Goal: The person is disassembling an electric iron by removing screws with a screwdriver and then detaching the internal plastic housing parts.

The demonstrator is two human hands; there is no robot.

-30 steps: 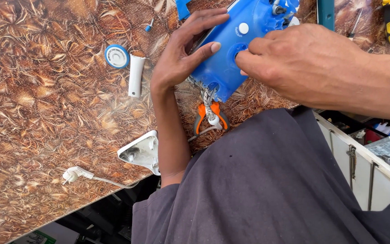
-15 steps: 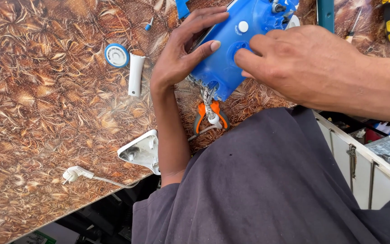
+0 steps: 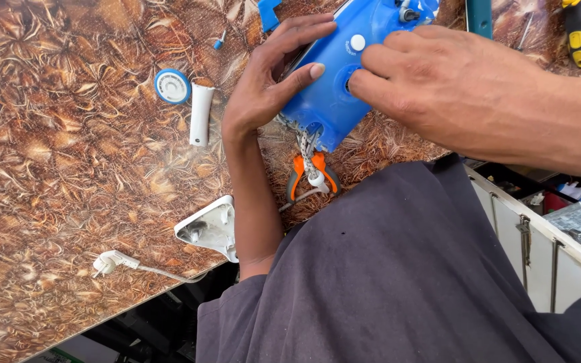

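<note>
Both hands (image 3: pixel 263 87) flat on blue casing (image 3: pixel 331 87)

We have only one view, from the head camera. It looks steeply down and close at the brown patterned table (image 3: pixel 68 168), with our torso below the table's edge.
</note>
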